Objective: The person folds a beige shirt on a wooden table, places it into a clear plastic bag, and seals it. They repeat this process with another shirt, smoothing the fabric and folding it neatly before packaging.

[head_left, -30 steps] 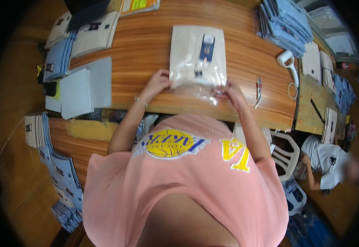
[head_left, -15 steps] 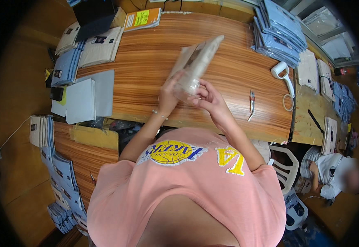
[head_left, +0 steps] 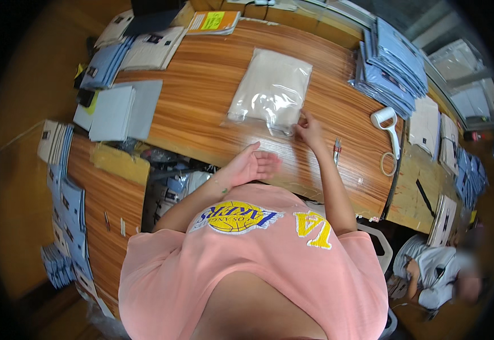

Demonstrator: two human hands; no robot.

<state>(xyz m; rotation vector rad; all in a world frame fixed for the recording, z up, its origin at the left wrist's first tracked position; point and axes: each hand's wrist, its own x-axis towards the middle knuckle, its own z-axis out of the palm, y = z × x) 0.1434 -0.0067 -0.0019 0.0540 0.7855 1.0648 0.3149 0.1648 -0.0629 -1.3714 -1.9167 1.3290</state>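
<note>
A folded cream garment in a clear plastic bag (head_left: 272,85) lies on the wood-grain table, its loose plastic edge towards me. My right hand (head_left: 310,131) is at the bag's near right corner, thumb and fingers closed on the plastic there. Just short of the table's front edge, my left hand (head_left: 254,167) is held open, palm turned up and fingers spread, apart from the bag. Some of its fingers are blurred by motion.
Small snips (head_left: 336,150), a white lint roller (head_left: 387,124) and a tape ring (head_left: 388,164) lie to the right. Bagged blue garments (head_left: 391,71) are stacked at the back right. Pale sheets (head_left: 112,113) and more bagged garments (head_left: 153,48) stand left. Another person (head_left: 428,269) sits far right.
The bagged garment, earlier held up tilted in both hands, now lies flat on the table with its plain side up. My left hand has let go and drawn back towards me.
</note>
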